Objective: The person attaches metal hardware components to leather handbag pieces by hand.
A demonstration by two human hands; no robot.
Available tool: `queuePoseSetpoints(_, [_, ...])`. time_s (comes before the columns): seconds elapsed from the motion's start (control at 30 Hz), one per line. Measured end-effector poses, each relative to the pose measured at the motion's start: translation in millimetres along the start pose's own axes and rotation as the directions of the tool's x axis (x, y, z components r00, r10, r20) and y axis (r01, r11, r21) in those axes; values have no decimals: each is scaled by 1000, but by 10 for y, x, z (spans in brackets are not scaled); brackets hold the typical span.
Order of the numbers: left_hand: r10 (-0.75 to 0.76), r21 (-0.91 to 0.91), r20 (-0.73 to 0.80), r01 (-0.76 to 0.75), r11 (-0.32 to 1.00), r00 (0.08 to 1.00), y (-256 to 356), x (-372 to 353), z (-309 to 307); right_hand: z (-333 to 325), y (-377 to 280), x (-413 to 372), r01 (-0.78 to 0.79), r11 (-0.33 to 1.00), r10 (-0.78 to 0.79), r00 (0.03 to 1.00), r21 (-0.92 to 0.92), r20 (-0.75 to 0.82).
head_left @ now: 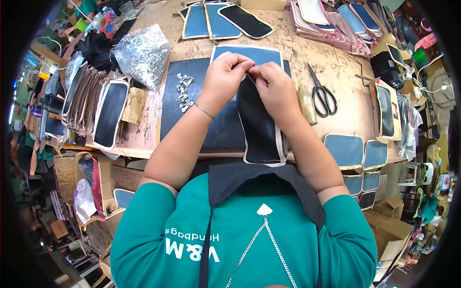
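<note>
Big worn wooden table, scuffed all over, with one flat dark rectangular mat on it. On the mat lies one long black pouch panel, soft-looking with a pale bound edge and rounded corners. Both hands are pinching its far end: left hand and right hand are both clamped on the rim, fingertips together. Left of that is one crinkly clear bag of silvery hardware, then one pair of black-handled scissors on the right, and roughly six small shiny metal pulls on the mat
</note>
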State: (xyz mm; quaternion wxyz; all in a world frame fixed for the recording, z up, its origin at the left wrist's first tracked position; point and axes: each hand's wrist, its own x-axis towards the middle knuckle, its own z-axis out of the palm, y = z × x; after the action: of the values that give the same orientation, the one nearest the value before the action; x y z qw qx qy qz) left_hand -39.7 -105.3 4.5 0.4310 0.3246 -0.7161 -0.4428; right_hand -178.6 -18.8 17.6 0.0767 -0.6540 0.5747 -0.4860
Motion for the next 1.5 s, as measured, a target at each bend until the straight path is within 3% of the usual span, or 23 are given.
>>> queuePoseSetpoints(0.17, [107, 163, -73, -94, 982, 992, -29, -72, 57, 36, 124, -67, 115, 959, -70, 982, -259, 174])
queuePoseSetpoints(0.23, [23, 2, -118, -23, 1000, 993, -57, -17, 20, -20, 104, -183, 132, 925, -19, 953, -357, 303])
queuePoseSetpoints(0.33, [-132, -259, -147, 90, 962, 980, -164, 80, -98, -302, -212, -348, 129, 962, 4, 872, -239, 489])
queuePoseSetpoints(0.4, [-279, -490, -131, 183, 852, 951, -132, 84, -181, -555, -430, -383, 154, 978, -44, 807, -138, 590])
queuePoseSetpoints(0.43, [-291, -499, -122, 195, 844, 949, -202, 80, -205, -687, -526, -362, 151, 980, -34, 775, -132, 631])
queuePoseSetpoints(0.53, [-359, -587, -62, 257, 767, 931, -204, -7, -155, -805, -403, -172, 172, 982, -94, 786, -70, 610])
queuePoseSetpoints(0.6, [-352, -584, 9, 291, 758, 936, -163, -61, -84, -664, -201, -42, -32, 985, -61, 853, 169, 519])
queuePoseSetpoints(0.67, [-341, -588, 114, 340, 734, 933, -124, -110, -9, -355, -142, 35, -262, 924, 172, 935, 277, 311])
queuePoseSetpoints(0.73, [-121, -502, 201, 209, 839, 972, -310, -117, 45, -102, 40, 87, -146, 970, 90, 959, 194, 270])
queuePoseSetpoints(0.77, [-80, -504, 203, 174, 846, 976, -291, -128, 25, -15, 112, 92, -85, 985, 45, 968, 151, 249])
queuePoseSetpoints(0.8, [-36, -507, 203, 137, 851, 978, -267, -123, 3, 35, 162, 76, -172, 960, 115, 961, 220, 251])
queuePoseSetpoints(0.87, [-21, -4, 82, 22, 1000, 996, -230, -91, -250, 69, 222, 40, -341, 874, 255, 928, 346, 272])
queuePoseSetpoints(0.9, [12, 261, 28, -19, 965, 1000, -247, -66, -443, 38, 200, 34, -376, 860, 281, 913, 344, 295])
queuePoseSetpoints(0.93, [209, 611, -25, -151, 777, 978, -503, -45, -659, 34, 222, -8, -380, 823, 276, 917, 423, 288])
queuePoseSetpoints(0.97, [142, 838, -45, -40, 545, 989, -604, -81, -877, 54, 280, -66, -381, 778, 271, 921, 499, 280])
queuePoseSetpoints(1.0, [103, 888, -95, 37, 459, 990, -868, -137, -1080, 76, 339, -102, -375, 729, 265, 926, 572, 270])
queuePoseSetpoints(1.03, [-41, 902, -109, 117, 415, 993, -1014, -176, -1252, 112, 363, -152, -349, 694, 254, 937, 630, 239])
queuePoseSetpoints(1.07, [-51, 907, -131, 141, 397, 990, -1029, -188, -1308, 99, 386, -190, -364, 729, 252, 930, 580, 266])
queuePoseSetpoints(1.13, [-146, 793, -142, 201, 575, 979, -1130, -145, -1426, 84, 431, -269, -389, 789, 252, 910, 475, 328])
queuePoseSetpoints(1.23, [-129, 743, -191, 229, 629, 973, -1040, -161, -1396, 181, 473, -371, -394, 697, 258, 917, 599, 303])
queuePoseSetpoints(1.33, [-12, 747, -233, 187, 638, 972, -939, -156, -1324, 198, 378, -354, -291, 639, 218, 956, 712, 195])
queuePoseSetpoints(1.43, [-200, 495, -280, 320, 808, 939, -688, -115, -1168, 141, 368, -319, -268, 547, 248, 957, 793, 153])
queuePoseSetpoints(1.5, [-261, 249, -209, 309, 918, 942, -615, -123, -1009, 97, 431, -315, -288, 495, 271, 948, 820, 169])
